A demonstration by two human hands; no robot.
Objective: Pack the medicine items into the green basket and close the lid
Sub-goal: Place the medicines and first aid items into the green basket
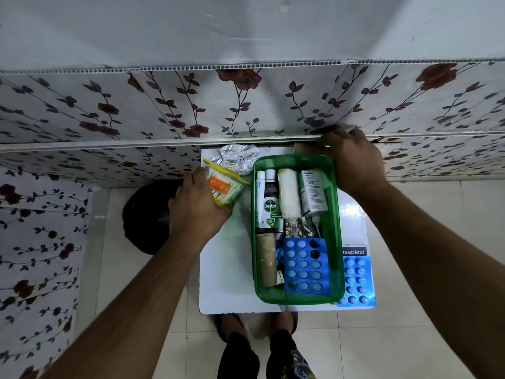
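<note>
The green basket [334, 242] stands open on a small white table [226, 283], with no lid on it. Inside lie a Dettol bottle [270, 203], a white gauze roll [289, 196], a white medicine box [313, 194], a brown roll [266, 259] and a blue blister pack [304, 265]. My left hand [196, 206] grips a yellow Tulips cotton-swab packet [225, 187] just left of the basket. My right hand [352, 160] rests over the basket's far right corner, covering a brown item [302, 149]; what it holds is unclear.
A silver foil strip [239, 158] lies at the table's far edge. A second blue blister pack [356, 280] and a Hansaplast box [354, 251] lie right of the basket. A floral-papered ledge runs behind. A black bag [147, 214] sits on the floor at left.
</note>
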